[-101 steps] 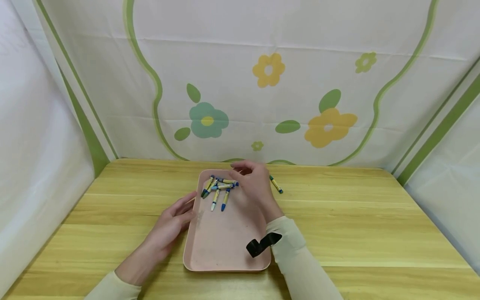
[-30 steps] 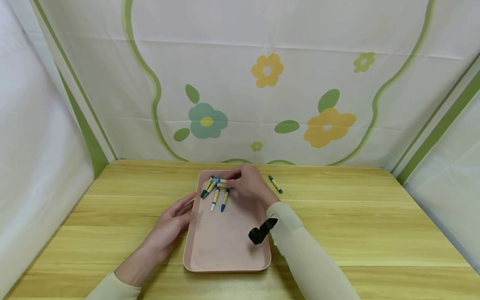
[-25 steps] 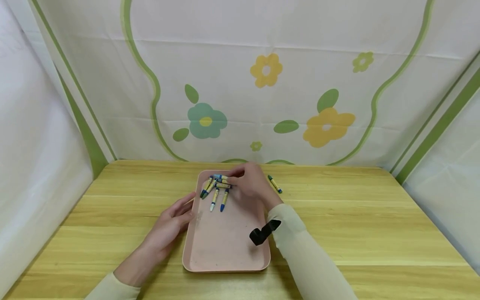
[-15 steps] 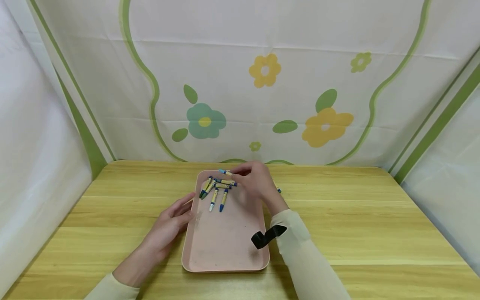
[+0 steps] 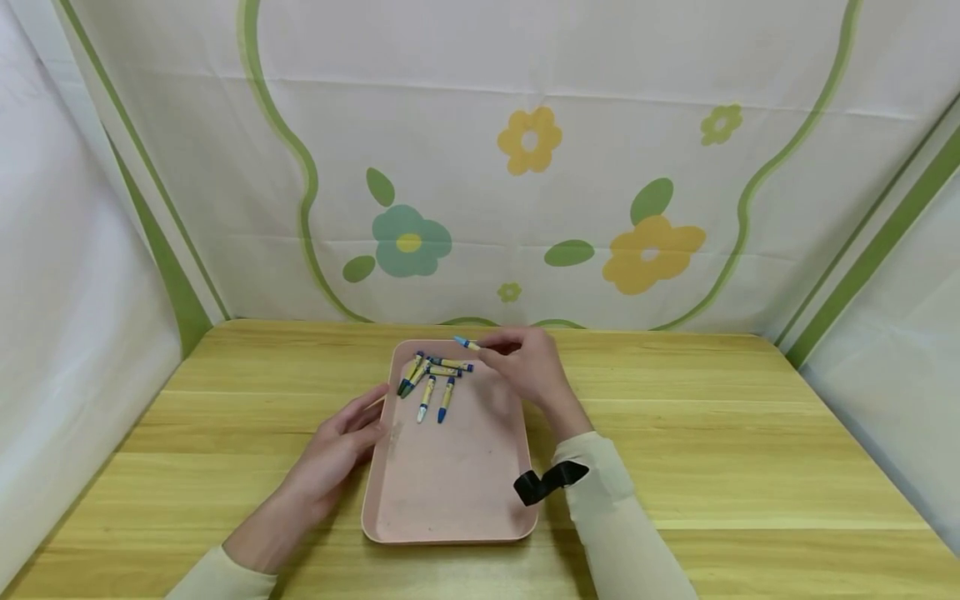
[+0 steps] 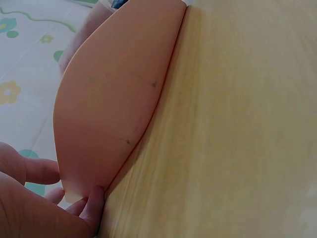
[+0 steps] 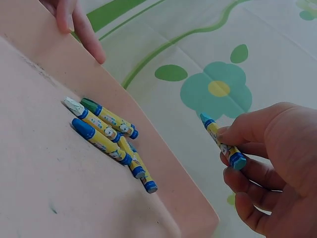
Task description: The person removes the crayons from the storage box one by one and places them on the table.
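My right hand [image 5: 528, 367] pinches a light blue crayon [image 7: 223, 141] between thumb and fingers. It is over the far right part of a pink tray [image 5: 450, 483], with the crayon's tip pointing left. Several crayons lie in the tray's far left corner, among them a white crayon [image 5: 426, 400], a dark blue crayon [image 5: 446, 400] and a green crayon [image 7: 109, 118]. At the tray's left side, my left hand [image 5: 341, 450] rests its extended fingers against the outer wall. The left wrist view has the left thumb [image 6: 94, 206] against that wall.
The tray lies on a wooden table [image 5: 712, 450]. A white floral cloth [image 5: 480, 183] stands behind the table's far edge, and white cloth walls flank both sides. A black wrist-camera mount [image 5: 551, 483] sticks out from the right sleeve.
The right hand reached into the crayons, took hold of the light blue one and lifted it up and to the right. It now covers the green crayon on the table. The left hand stayed put.
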Available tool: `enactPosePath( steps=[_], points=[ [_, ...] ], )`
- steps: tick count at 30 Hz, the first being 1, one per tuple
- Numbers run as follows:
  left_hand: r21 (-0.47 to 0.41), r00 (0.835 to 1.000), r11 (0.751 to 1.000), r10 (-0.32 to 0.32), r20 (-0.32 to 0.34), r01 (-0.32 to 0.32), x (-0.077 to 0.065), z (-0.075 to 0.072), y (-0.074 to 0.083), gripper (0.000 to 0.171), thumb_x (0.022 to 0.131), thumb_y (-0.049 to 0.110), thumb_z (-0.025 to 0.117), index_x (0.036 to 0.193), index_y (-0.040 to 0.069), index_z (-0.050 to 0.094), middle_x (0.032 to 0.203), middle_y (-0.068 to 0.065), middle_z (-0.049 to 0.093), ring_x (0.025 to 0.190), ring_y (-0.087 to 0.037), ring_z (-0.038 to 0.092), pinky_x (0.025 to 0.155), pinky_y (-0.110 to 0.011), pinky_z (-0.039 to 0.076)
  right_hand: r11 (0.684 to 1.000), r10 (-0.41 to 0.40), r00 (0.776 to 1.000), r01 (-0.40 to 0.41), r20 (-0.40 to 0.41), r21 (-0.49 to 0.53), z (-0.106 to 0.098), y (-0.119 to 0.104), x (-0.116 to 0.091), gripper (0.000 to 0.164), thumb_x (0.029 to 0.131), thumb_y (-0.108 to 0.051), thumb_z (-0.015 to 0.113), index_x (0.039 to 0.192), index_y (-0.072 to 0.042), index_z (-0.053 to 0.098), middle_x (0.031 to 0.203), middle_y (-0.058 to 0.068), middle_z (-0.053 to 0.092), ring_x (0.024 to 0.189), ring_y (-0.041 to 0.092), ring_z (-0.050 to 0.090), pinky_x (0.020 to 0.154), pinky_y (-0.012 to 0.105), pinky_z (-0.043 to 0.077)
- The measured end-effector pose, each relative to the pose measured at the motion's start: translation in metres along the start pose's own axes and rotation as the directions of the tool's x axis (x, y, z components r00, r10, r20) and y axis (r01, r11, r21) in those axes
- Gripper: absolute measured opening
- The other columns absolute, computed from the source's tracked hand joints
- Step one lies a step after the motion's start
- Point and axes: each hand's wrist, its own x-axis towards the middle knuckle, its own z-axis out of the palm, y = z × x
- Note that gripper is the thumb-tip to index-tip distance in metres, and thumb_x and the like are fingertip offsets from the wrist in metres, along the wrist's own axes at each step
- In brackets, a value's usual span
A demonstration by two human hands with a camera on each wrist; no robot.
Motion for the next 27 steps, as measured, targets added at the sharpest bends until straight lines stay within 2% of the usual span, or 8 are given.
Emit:
enactPosePath(
  steps=[8, 13, 27],
  points=[
    [0.004, 1.0, 1.0, -0.004, 0.001, 0.004, 0.001, 0.0, -0.001, 0.063, 0.11, 0.013, 0.052, 0.168, 0.022, 0.032, 0.176, -0.013, 0.029, 0.161, -0.032, 0.033, 0.126, -0.048, 0.033, 1.0, 0.026, 0.999, -0.026, -0.027, 0.007, -0.011, 0.005, -0.003, 0.013, 0.096, -0.022, 0.078, 0.108, -0.018, 0.084, 0.109, 0.004, 0.079, 0.098, 0.022, 0.069, 0.078, 0.032, 0.059],
    [0.008, 1.0, 1.0, -0.008, -0.011, 0.009, 0.0, 0.001, 0.0, 0.063, 0.109, 0.013, 0.052, 0.168, 0.022, 0.033, 0.175, -0.013, 0.03, 0.159, -0.031, 0.036, 0.124, -0.045, 0.036, 1.0, 0.011, 0.999, -0.012, -0.046, -0.027, -0.016, 0.011, -0.002, 0.014, 0.098, -0.021, 0.076, 0.109, -0.016, 0.084, 0.108, 0.006, 0.078, 0.1, 0.024, 0.069, 0.076, 0.032, 0.059],
    [0.017, 1.0, 1.0, -0.008, -0.015, 0.008, -0.002, 0.002, 0.003, 0.062, 0.109, 0.013, 0.053, 0.168, 0.023, 0.033, 0.175, -0.013, 0.03, 0.159, -0.033, 0.036, 0.127, -0.05, 0.033, 0.998, 0.044, 0.986, -0.05, -0.163, -0.032, -0.038, 0.047, 0.005, 0.016, 0.096, -0.019, 0.077, 0.109, -0.014, 0.085, 0.107, 0.01, 0.079, 0.095, 0.022, 0.071, 0.078, 0.029, 0.056]
  ],
)
